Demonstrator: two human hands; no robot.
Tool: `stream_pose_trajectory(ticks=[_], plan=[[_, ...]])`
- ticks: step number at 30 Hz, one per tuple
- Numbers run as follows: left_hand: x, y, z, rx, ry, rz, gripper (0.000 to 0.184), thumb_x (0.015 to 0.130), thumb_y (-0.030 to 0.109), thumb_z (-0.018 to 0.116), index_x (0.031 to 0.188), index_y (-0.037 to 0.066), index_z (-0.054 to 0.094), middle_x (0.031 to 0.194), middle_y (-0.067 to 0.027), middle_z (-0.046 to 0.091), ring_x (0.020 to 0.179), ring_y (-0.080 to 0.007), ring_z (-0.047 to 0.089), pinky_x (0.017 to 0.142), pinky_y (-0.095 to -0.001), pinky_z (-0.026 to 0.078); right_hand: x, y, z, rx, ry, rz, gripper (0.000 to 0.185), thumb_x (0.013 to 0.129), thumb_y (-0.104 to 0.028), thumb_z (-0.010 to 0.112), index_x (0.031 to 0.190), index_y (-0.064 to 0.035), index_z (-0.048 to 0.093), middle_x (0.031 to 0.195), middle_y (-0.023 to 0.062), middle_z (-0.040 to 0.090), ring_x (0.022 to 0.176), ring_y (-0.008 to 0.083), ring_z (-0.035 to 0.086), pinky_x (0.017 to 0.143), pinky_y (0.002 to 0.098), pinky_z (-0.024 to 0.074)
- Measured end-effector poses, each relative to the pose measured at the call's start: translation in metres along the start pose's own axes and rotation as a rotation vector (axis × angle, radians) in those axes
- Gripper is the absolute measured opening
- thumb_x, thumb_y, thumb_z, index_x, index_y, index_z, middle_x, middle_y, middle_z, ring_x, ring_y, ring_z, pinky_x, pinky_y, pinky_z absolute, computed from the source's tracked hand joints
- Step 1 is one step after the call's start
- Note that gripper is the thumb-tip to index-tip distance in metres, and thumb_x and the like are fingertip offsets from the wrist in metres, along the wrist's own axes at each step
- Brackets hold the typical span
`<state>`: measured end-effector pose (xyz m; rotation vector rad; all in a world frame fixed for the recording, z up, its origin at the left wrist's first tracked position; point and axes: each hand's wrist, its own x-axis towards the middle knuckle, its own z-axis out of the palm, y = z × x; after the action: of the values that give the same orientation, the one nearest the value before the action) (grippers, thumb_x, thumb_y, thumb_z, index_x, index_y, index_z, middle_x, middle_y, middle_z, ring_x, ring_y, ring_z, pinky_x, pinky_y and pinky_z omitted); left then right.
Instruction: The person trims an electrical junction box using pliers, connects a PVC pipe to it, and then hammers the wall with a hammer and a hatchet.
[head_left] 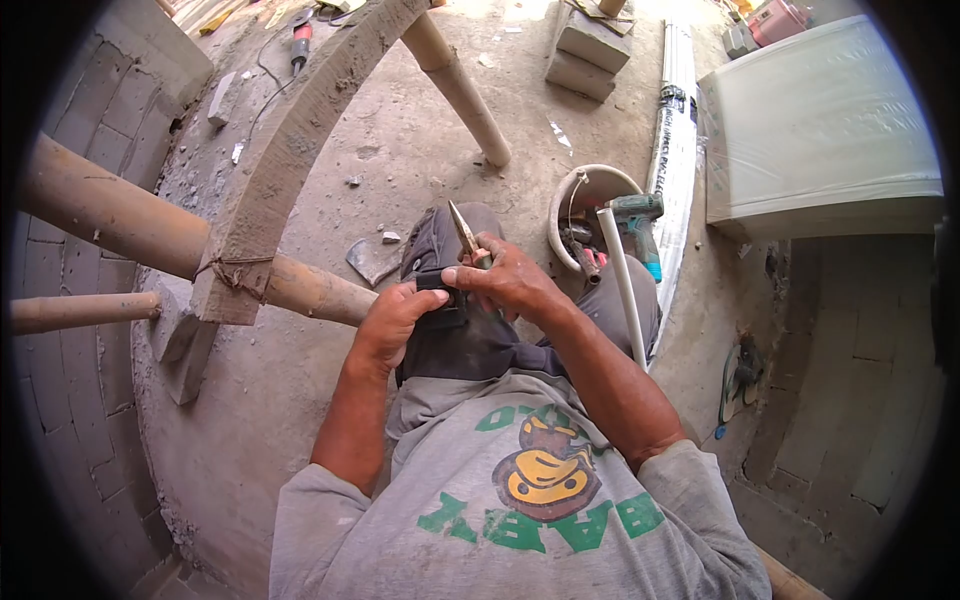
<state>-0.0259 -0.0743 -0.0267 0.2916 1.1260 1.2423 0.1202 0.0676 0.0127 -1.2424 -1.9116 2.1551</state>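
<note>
The left hand (385, 325) curls around a black box-shaped piece (432, 281), its thumb bent across the near part. The right hand (512, 278) is closed around the handle of a pointed metal tool (464, 228), whose tip is directed toward the far left; its thumb reaches to the black piece, so the two hands meet at the work. Both items lie above the dark trousers (545, 357), in front of the grey shirt (550, 480). The underside of each grip is hidden.

To the right of the hands, a bucket (610, 183) contains several tools too crowded to identify; a green-and-black drill (640, 228) lies at its near right side, and a white pipe (624, 290) slants past the drill. Farther right are a bundle of white pipes (682, 130) and a large plastic-wrapped box (820, 125), with a pair of slippers (741, 378) nearer on the floor.

To the left, a curved plank (290, 150) is tied to a thick bamboo pole (120, 215). A red-and-black power tool (301, 45) lies at the far left, and stacked blocks (590, 50) stand at the far right of centre.
</note>
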Motion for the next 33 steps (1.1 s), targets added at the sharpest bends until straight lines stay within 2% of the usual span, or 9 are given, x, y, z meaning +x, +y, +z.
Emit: stream_pose_trajectory(ticks=[4, 10, 13, 16, 19, 25, 28, 31, 33], plan=[[-0.002, 0.009, 0.002, 0.047, -0.027, -0.055, 0.029, 0.088, 0.008, 0.062, 0.114, -0.003, 0.063, 0.106, -0.0066, 0.068, 0.093, -0.0138, 0.065, 0.089, -0.0284, 0.049, 0.003, 0.004, 0.001, 0.014, 0.005, 0.026, 0.046, 0.078, -0.041, 0.079, 0.095, -0.0069, 0.053, 0.062, 0.0005, 0.052, 0.047, 0.0095, 0.048, 0.036, 0.0262, 0.0330], [-0.001, 0.008, 0.005, -0.055, -0.066, -0.035, 0.031, 0.086, 0.007, 0.063, 0.116, -0.002, 0.062, 0.106, -0.0060, 0.068, 0.094, -0.0138, 0.065, 0.090, -0.0286, 0.049, 0.001, 0.001, 0.001, -0.014, 0.015, 0.023, 0.047, 0.078, -0.041, 0.079, 0.096, -0.0062, 0.054, 0.061, 0.0009, 0.052, 0.046, 0.0094, 0.047, 0.036, 0.0265, 0.0328], [-0.003, 0.007, 0.009, -0.047, -0.034, -0.042, 0.032, 0.086, 0.008, 0.063, 0.117, -0.001, 0.061, 0.105, -0.0053, 0.068, 0.093, -0.0135, 0.065, 0.089, -0.0279, 0.049, 0.001, 0.001, 0.000, 0.012, -0.003, 0.037, 0.047, 0.077, -0.041, 0.080, 0.095, -0.0066, 0.054, 0.061, 0.0008, 0.052, 0.047, 0.0095, 0.048, 0.036, 0.0266, 0.0326], [-0.004, 0.007, 0.016, -0.034, 0.039, 0.006, 0.029, 0.087, 0.012, 0.064, 0.112, 0.000, 0.064, 0.098, -0.0036, 0.068, 0.085, -0.0101, 0.063, 0.079, -0.0243, 0.050, 0.002, 0.005, -0.001, 0.012, -0.003, 0.023, 0.047, 0.077, -0.042, 0.079, 0.094, -0.0070, 0.053, 0.062, 0.0008, 0.052, 0.047, 0.0095, 0.048, 0.036, 0.0265, 0.0329], [-0.004, 0.005, 0.014, 0.130, 0.049, 0.036, 0.027, 0.087, 0.014, 0.063, 0.110, 0.000, 0.065, 0.095, -0.0026, 0.068, 0.081, -0.0092, 0.062, 0.076, -0.0242, 0.049, 0.001, 0.005, -0.001, 0.009, -0.002, 0.010, 0.047, 0.077, -0.043, 0.079, 0.094, -0.0076, 0.053, 0.062, 0.0007, 0.052, 0.047, 0.0097, 0.048, 0.037, 0.0265, 0.0332], [-0.001, -0.001, 0.006, 0.052, 0.054, 0.027, 0.024, 0.086, 0.014, 0.064, 0.106, 0.000, 0.066, 0.093, -0.0023, 0.067, 0.080, -0.0092, 0.062, 0.074, -0.0246, 0.050, 0.000, 0.003, -0.001, -0.010, -0.002, 0.017, 0.048, 0.076, -0.045, 0.079, 0.093, -0.0079, 0.053, 0.063, 0.0008, 0.052, 0.048, 0.0098, 0.048, 0.037, 0.0271, 0.0336], [-0.004, 0.001, 0.012, -0.015, 0.060, 0.022, 0.025, 0.086, 0.013, 0.064, 0.107, -0.001, 0.065, 0.093, -0.0029, 0.068, 0.080, -0.0101, 0.063, 0.076, -0.0254, 0.051, 0.000, 0.004, -0.001, -0.034, 0.012, 0.014, 0.048, 0.077, -0.044, 0.079, 0.093, -0.0083, 0.052, 0.063, 0.0007, 0.052, 0.048, 0.0098, 0.048, 0.037, 0.0270, 0.0335], [0.001, 0.000, 0.002, -0.032, -0.032, -0.036, 0.035, 0.085, 0.007, 0.062, 0.119, -0.002, 0.061, 0.106, -0.0055, 0.068, 0.096, -0.0133, 0.065, 0.090, -0.0280, 0.049, 0.002, 0.004, 0.000, 0.010, -0.003, -0.002, 0.047, 0.077, -0.043, 0.079, 0.092, -0.0084, 0.052, 0.062, 0.0007, 0.051, 0.048, 0.0098, 0.048, 0.037, 0.0268, 0.0335], [-0.001, 0.004, 0.004, -0.052, -0.055, -0.022, 0.035, 0.085, 0.007, 0.063, 0.119, -0.002, 0.060, 0.107, -0.0057, 0.068, 0.096, -0.0135, 0.065, 0.090, -0.0282, 0.049, 0.002, 0.004, 0.000, 0.002, 0.001, 0.004, 0.046, 0.077, -0.042, 0.079, 0.091, -0.0084, 0.052, 0.062, 0.0007, 0.051, 0.048, 0.0098, 0.048, 0.037, 0.0268, 0.0336]])
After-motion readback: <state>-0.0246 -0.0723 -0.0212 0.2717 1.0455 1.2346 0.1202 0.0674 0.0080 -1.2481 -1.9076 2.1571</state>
